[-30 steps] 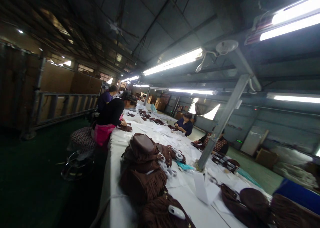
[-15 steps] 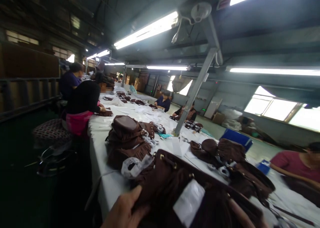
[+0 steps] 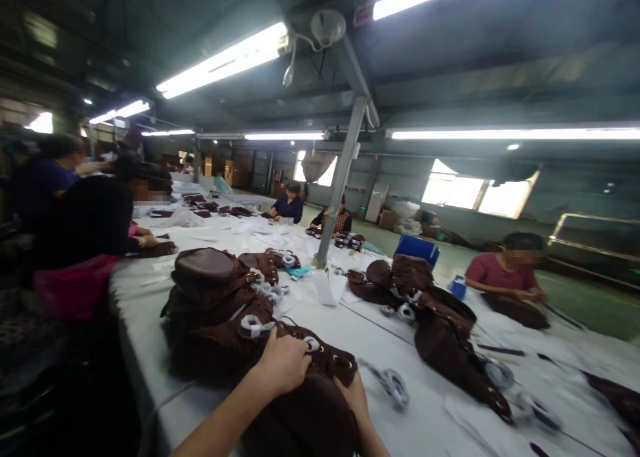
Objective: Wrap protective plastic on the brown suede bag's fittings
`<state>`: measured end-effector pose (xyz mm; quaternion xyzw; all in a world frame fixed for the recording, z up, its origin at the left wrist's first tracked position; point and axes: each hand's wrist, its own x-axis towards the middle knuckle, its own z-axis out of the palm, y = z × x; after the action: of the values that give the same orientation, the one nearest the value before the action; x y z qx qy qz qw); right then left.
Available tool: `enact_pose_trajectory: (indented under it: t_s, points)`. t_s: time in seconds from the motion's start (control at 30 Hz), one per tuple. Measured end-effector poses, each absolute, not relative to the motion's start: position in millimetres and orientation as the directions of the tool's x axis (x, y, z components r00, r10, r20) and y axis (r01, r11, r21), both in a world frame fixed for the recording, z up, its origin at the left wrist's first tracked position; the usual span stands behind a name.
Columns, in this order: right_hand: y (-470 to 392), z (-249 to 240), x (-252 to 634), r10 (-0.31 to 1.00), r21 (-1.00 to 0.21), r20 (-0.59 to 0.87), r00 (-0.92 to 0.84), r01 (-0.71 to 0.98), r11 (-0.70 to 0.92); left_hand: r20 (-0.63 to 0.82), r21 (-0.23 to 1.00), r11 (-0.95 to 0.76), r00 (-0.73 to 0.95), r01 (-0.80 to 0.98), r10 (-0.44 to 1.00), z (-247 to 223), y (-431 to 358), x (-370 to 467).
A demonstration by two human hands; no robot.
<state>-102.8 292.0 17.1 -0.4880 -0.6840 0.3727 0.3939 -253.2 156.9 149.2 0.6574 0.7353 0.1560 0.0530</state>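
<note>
A dark brown bag (image 3: 307, 413) with brass eyelets along its rim lies at the table's near edge. The back of my left hand (image 3: 284, 362) shows at its upper edge, fingers curled onto the brown material beside a roll of pale wrapping. My right hand (image 3: 353, 395) grips the bag's right side below the eyelets, its fingers partly hidden. Just beyond my left hand is a pile of similar brown bags (image 3: 210, 317), some with white-wrapped parts. A coiled, plastic-wrapped strap (image 3: 393, 387) rests on the table to the right.
More brown bags (image 3: 443, 330) lie across the white-covered table (image 3: 370, 340). A grey post (image 3: 343, 183) rises from its middle. Co-workers sit along both sides, one in a dark red top (image 3: 500, 273) at right. A blue bin (image 3: 417, 250) stands beyond.
My view has swung to the right. The bag, earlier raised close with its white wrapping facing me, is now lower beside the pile. My left hand has moved to its upper edge.
</note>
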Motion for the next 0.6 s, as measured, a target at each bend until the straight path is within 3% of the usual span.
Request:
enact_pose_trajectory:
  t_s: [0.1, 0.27, 0.43, 0.6]
  points:
    - [293, 6, -100, 0.976, -0.888, 0.114, -0.186, 0.421, 0.184, 0.102, 0.245, -0.021, -0.004, 0.969, 0.995, 166, 161, -233]
    - [302, 13, -110, 0.973, -0.884, 0.116, -0.197, 0.427, 0.191, 0.072, 0.257, -0.131, 0.116, 0.957, 0.991, 170, 173, -219]
    - [310, 25, -121, 0.944, -0.89, 0.169, -0.283, 0.367, 0.27, -0.028, 0.288, 0.031, -0.024, 0.957, 0.999, 125, 175, -247]
    - [308, -2, -122, 0.947, -0.853, 0.131, -0.292, 0.453, 0.257, 0.055, 0.346, 0.068, -0.092, 0.936, 0.994, 57, 164, -267]
